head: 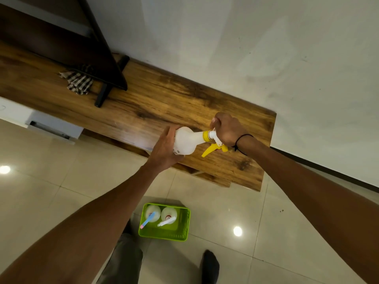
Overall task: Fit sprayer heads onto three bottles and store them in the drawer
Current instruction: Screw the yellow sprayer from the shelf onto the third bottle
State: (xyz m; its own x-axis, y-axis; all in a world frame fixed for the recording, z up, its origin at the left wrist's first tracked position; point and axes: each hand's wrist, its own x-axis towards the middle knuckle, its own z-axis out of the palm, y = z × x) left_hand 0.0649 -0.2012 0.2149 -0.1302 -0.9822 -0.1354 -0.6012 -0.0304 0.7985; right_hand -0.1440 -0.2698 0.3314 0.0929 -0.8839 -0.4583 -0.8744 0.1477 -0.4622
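A white bottle (187, 141) lies tilted over the wooden cabinet top (155, 99), its neck pointing right. My left hand (165, 149) grips the bottle's base. My right hand (227, 130) is closed around the yellow sprayer head (214, 147), which sits at the bottle's neck with its trigger hanging down. On the floor below, a green basket (164, 232) holds two more white bottles, one (152, 215) with a blue sprayer head and one (168, 216) with a white sprayer head.
A dark TV stand leg (102, 95) and a checked cloth (79, 82) rest on the cabinet's left part. A white drawer unit (51, 126) stands lower left. My feet are on the tiled floor (225, 201) near the basket. A white wall is behind.
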